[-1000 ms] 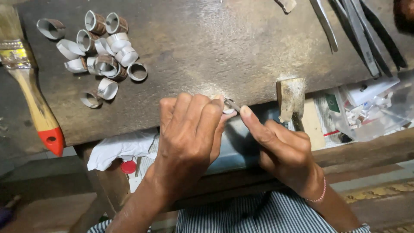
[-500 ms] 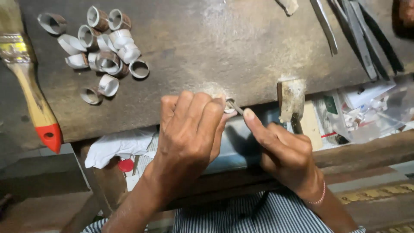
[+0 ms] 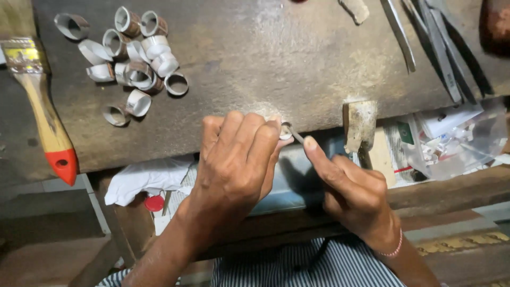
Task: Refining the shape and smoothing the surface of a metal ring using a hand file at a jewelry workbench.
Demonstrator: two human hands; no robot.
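Observation:
My left hand (image 3: 234, 159) is curled over the front edge of a worn dark workbench (image 3: 276, 58), pinching a small silver ring (image 3: 286, 131) against it. My right hand (image 3: 350, 191) grips a thin metal file (image 3: 297, 137), its tip touching the ring; most of the tool is hidden in my fist. A wooden bench peg (image 3: 359, 126) juts from the bench edge just right of the ring.
Several silver ring bands (image 3: 133, 66) lie heaped at the bench's back left. A paintbrush with a wooden, red-tipped handle (image 3: 47, 122) lies at the left. Metal files and tweezers (image 3: 441, 48) rest at the back right. White cloth (image 3: 149, 178) and plastic bags (image 3: 457, 138) sit in the tray below.
My right hand has shifted slightly along the ring with the file. My left hand keeps its hold at the bench edge.

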